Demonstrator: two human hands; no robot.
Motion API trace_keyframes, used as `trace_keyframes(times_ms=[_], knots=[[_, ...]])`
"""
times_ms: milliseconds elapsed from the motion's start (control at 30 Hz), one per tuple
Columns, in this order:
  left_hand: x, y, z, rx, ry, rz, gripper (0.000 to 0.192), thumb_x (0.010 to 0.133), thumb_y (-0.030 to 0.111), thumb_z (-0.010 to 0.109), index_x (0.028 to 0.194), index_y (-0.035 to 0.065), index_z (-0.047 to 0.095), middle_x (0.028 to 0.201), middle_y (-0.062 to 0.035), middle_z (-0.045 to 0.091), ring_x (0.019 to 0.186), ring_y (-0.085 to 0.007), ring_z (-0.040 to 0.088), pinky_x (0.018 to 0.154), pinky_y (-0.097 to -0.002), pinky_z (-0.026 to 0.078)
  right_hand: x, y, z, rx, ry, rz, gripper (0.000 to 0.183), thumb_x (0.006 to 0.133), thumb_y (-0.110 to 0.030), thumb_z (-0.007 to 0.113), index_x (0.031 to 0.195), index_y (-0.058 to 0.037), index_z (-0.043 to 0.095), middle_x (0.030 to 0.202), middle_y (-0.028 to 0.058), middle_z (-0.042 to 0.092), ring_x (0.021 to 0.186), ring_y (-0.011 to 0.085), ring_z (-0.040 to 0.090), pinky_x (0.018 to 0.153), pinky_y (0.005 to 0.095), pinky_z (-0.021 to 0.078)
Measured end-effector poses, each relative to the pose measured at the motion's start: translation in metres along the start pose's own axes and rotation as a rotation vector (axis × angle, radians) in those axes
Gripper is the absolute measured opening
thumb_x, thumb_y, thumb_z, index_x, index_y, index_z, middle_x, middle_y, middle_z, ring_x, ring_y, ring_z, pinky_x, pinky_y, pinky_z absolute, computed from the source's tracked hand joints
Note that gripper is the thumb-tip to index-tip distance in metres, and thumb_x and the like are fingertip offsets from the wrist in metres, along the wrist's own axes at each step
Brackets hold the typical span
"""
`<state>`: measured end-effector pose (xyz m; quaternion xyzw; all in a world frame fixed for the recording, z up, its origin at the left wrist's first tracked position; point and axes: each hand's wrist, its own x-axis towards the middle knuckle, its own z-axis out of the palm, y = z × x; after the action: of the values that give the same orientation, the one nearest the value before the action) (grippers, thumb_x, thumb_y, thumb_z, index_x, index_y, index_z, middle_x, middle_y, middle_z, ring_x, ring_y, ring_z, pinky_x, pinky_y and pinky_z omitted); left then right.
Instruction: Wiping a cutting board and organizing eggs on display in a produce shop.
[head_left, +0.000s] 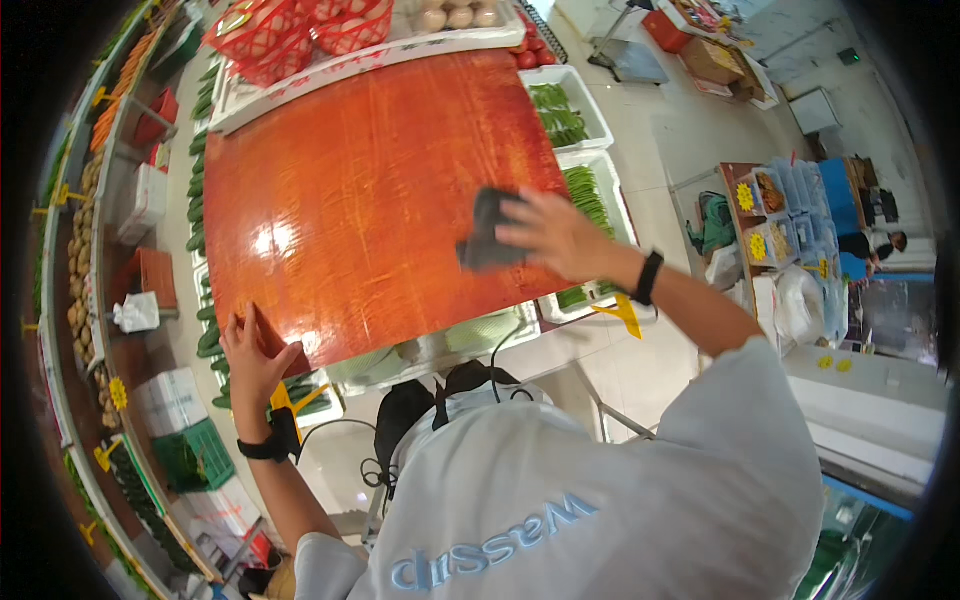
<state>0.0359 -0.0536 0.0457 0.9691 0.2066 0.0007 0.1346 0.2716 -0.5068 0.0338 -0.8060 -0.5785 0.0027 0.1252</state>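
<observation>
A glossy reddish-brown wooden board (360, 202) lies in front of me, wet-looking and bright where it reflects the lights. My right hand (562, 232), blurred, presses a dark grey cloth (487, 232) against its right part. At the near left corner, my left hand (255, 360) rests on the board with fingers spread and nothing held. Both wrists wear black bands.
A white foam tray (360, 64) with eggs in red net baskets (262, 34) borders the far edge. Foam boxes of green beans (559, 116) sit along the right, cucumbers (199, 187) along the left. Vegetable shelves (105, 247) line the left; a person (874, 244) is far right.
</observation>
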Motion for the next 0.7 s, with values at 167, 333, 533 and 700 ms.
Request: trace_keyframes(times_ms=[167, 333, 533, 700], knots=[[-0.003, -0.012, 0.003, -0.008, -0.009, -0.006, 0.095, 0.062, 0.041, 0.082, 0.142, 0.0094, 0.040, 0.140, -0.0272, 0.032, 0.127, -0.0443, 0.032, 0.103, -0.0492, 0.035, -0.031, -0.040, -0.009, 0.116, -0.107, 0.058, 0.059, 0.077, -0.020, 0.069, 0.133, -0.0252, 0.051, 0.144, 0.0078, 0.040, 0.136, 0.0347, 0.031, 0.107, 0.0508, 0.0313], [-0.004, -0.005, 0.002, 0.007, 0.058, 0.026, 0.091, 0.063, 0.044, 0.080, 0.139, 0.0078, 0.044, 0.135, -0.0286, 0.038, 0.125, -0.0453, 0.034, 0.104, -0.0494, 0.034, 0.003, 0.000, -0.004, 0.053, 0.093, 0.249, 0.057, 0.082, -0.016, 0.064, 0.136, -0.0205, 0.047, 0.144, 0.0100, 0.040, 0.133, 0.0381, 0.034, 0.107, 0.0488, 0.0314], [-0.013, -0.003, 0.002, -0.055, 0.142, 0.011, 0.073, 0.077, 0.041, 0.071, 0.137, 0.0073, 0.044, 0.142, -0.0235, 0.035, 0.131, -0.0416, 0.032, 0.105, -0.0486, 0.033, 0.024, -0.027, 0.008, -0.083, 0.190, 0.468, 0.051, 0.088, -0.019, 0.059, 0.138, -0.0199, 0.045, 0.143, 0.0142, 0.040, 0.132, 0.0421, 0.034, 0.105, 0.0484, 0.0313], [-0.046, -0.023, -0.014, -0.373, 0.324, -0.022, 0.049, 0.086, 0.018, 0.064, 0.130, 0.0016, 0.049, 0.142, -0.0219, 0.037, 0.127, -0.0355, 0.042, 0.103, -0.0399, 0.036, -0.010, -0.105, 0.016, -0.032, 0.149, 0.527, 0.054, 0.082, -0.012, 0.062, 0.134, -0.0170, 0.051, 0.141, 0.0146, 0.042, 0.132, 0.0396, 0.033, 0.105, 0.0487, 0.0288]])
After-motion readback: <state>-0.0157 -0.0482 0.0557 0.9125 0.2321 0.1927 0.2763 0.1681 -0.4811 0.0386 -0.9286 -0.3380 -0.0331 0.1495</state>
